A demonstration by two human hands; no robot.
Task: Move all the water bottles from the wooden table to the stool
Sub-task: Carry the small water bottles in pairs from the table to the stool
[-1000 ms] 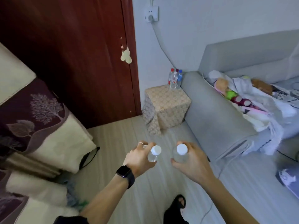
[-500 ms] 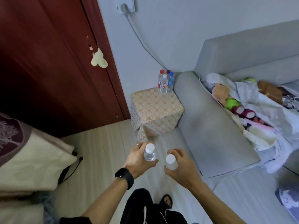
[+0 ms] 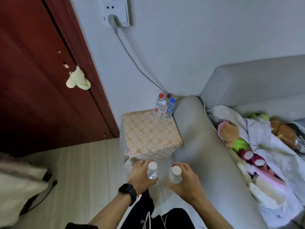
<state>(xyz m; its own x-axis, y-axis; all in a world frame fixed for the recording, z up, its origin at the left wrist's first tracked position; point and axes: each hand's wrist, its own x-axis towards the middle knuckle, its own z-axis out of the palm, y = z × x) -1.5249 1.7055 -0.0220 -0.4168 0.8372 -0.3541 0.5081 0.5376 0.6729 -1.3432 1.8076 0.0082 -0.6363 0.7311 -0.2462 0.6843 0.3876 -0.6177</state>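
I've closed in on the stool (image 3: 148, 134): left hand (image 3: 140, 176) and right hand (image 3: 184, 184), carrying their bottles (image 3: 152, 171), are now just beside its near edge, not well apart as before.

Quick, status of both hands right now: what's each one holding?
Left hand: grip closed round a white-capped water bottle.
Right hand: grip closed round a second white-capped water bottle.

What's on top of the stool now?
A cluster of bottles stands at the far right corner of the stool: red, purple, blue and white caps show. The front ones cover the rear bottles' bodies.
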